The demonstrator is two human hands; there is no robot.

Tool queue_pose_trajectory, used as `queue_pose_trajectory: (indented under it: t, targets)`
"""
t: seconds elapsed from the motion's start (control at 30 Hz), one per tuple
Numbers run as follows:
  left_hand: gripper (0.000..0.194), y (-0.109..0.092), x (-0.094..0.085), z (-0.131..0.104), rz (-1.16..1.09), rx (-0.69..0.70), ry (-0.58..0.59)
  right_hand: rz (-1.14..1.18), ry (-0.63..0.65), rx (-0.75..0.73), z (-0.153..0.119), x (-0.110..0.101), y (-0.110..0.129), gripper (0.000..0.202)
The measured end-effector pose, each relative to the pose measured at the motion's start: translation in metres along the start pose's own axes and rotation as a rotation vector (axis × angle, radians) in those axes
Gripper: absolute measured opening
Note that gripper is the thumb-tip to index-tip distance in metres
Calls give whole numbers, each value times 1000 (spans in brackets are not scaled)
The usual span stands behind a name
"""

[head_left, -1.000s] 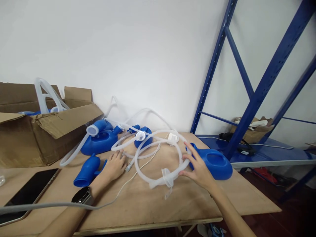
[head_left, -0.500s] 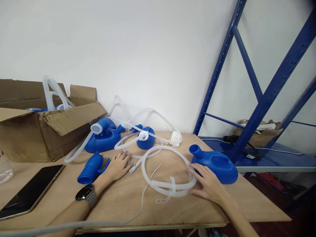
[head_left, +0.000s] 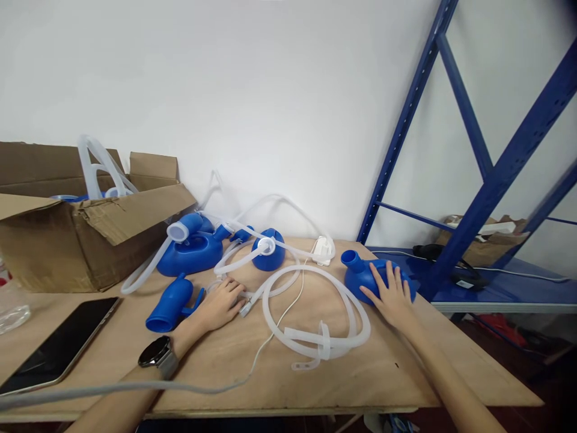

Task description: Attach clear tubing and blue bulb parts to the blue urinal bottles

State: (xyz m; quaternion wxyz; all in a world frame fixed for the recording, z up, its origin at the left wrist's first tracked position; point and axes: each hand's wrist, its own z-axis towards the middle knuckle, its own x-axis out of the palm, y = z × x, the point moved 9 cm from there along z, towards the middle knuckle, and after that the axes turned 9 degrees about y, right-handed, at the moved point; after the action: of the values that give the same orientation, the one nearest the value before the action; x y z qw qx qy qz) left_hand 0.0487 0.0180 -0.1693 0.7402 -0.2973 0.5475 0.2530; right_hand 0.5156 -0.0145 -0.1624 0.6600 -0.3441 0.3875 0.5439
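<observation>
A clear bottle (head_left: 13, 310) is lying at the left edge, with a box (head_left: 45, 252) standing open behind it and a white tube (head_left: 92, 174) poking up out of the top. A phone (head_left: 63, 337) is lying in front of the box. Next, a blue spout (head_left: 169, 307) is lying on its side on the table (head_left: 451, 361), with the left bottle (head_left: 192, 255) sitting behind it. The left hand (head_left: 224, 305), a watch (head_left: 157, 355) circling its wrist, is resting palm down beside the spout; its fingers are bending toward a plug (head_left: 246, 309), and whether they are gripping anything underneath cannot be told. Farther back, the middle bottle (head_left: 270, 260) is sitting among loose tubes. A coiled hose (head_left: 338, 343) is lying between the hands, a strap (head_left: 323, 340) looping around it. An adapter (head_left: 322, 249) is lying near the wall. The right hand (head_left: 399, 307) is touching the right bottle (head_left: 358, 278), its fingers spreading wide over the top. Beyond the table, a blue rack (head_left: 469, 222) is standing, its shelf (head_left: 514, 279) bearing a carton (head_left: 482, 249).
</observation>
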Motion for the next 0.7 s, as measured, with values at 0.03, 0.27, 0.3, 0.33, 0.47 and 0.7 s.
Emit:
queue_pose_trajectory:
  t: [0.03, 0.27, 0.3, 0.33, 0.47, 0.7]
  targets:
    - [23, -2, 0, 0, -6, 13, 2, 22, 24, -4, 8, 4, 0, 73]
    - [29, 4, -6, -2, -7, -39, -74, 320, -63, -132, 33, -34, 57, 71]
    - [31, 7, -8, -3, 19, -79, -91, 385, -32, -199, 32, -45, 79, 65]
    - [32, 10, -10, -4, 52, -133, -105, 466, 32, -288, 28, -57, 106, 58]
    - [36, 25, -13, -12, 215, -392, -71, 648, 391, -666, -7, -97, 219, 47]
    - [48, 29, -3, -17, 274, -500, 76, 436, 718, -814, -50, -71, 306, 84]
